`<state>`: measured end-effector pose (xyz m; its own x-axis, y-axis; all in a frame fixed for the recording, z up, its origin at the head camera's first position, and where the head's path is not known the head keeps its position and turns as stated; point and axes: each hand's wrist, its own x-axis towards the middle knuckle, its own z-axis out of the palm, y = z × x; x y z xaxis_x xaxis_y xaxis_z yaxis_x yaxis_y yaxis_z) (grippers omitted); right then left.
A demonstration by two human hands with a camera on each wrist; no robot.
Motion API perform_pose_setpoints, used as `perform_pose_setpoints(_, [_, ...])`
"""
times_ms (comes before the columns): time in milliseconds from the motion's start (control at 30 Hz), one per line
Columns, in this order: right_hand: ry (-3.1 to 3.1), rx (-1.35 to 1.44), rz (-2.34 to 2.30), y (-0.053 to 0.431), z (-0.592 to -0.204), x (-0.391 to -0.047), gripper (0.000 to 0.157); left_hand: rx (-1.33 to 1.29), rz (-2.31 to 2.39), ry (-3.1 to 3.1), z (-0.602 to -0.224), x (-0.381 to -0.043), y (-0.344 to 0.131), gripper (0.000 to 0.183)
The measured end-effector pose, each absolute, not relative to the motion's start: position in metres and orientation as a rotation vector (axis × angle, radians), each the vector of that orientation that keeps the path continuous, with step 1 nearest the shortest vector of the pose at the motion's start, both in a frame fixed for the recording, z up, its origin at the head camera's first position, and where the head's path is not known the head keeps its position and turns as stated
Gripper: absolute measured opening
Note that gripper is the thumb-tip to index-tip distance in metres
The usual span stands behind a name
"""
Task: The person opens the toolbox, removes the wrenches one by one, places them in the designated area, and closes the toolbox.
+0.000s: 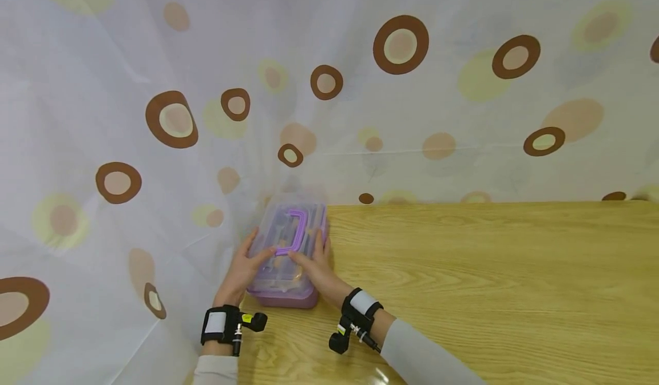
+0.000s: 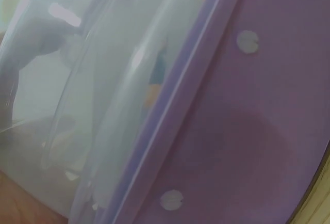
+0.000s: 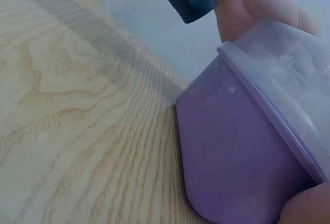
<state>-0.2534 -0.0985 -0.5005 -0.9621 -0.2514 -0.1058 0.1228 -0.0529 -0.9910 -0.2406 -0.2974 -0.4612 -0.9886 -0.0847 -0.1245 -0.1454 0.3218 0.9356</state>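
A storage box (image 1: 288,301) with a purple base and a clear lid (image 1: 280,270) stands on the table, its folding purple handle (image 1: 300,230) lying flat on top. My left hand (image 1: 243,269) grips the box's left side, thumb over the lid near the handle. On the opposite side my right hand (image 1: 320,268) holds it, thumb also on the lid. Blurred items show through the lid; their kind is unclear. In the left wrist view the purple wall (image 2: 247,126) fills the right part. The right wrist view shows the box's near end (image 3: 227,146) resting on the wood.
Wood-grain table (image 1: 479,282) stretches away to the right of the box. A pale curtain (image 1: 360,116) with brown and yellow circles hangs behind the table and along its left side, close to the box and my left hand.
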Motion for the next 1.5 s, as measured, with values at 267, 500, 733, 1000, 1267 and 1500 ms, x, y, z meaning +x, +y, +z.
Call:
perform_pose_setpoints(267, [1.948, -0.106, -2.143, -0.091, -0.506, -0.255, 0.11, -0.206, 1.839, 2.512, -0.463, -0.242, -0.286, 0.093])
perform_pose_setpoints(500, [1.944, -0.118, -2.101, -0.082, -0.507, -0.253, 0.109, -0.237, 1.797, 2.532, -0.464, -0.238, -0.279, 0.097])
perform_pose_setpoints(733, [1.964, -0.091, -2.12, -0.078, -0.506, -0.247, 0.108, -0.263, 1.771, 2.526, -0.469, -0.235, -0.274, 0.093])
perform_pose_setpoints(1000, [1.928, -0.127, -2.143, -0.072, -0.499, -0.243, 0.11, -0.258, 1.786, 2.539, -0.466, -0.235, -0.27, 0.092])
perform_pose_setpoints(1267, [1.948, -0.117, -2.118, -0.069, -0.497, -0.243, 0.106, -0.254, 1.784, 2.546, -0.469, -0.236, -0.267, 0.091])
perform_pose_setpoints(1500, [1.931, -0.13, -2.15, -0.064, -0.497, -0.24, 0.109, -0.264, 1.759, 2.584, -0.468, -0.235, -0.262, 0.091])
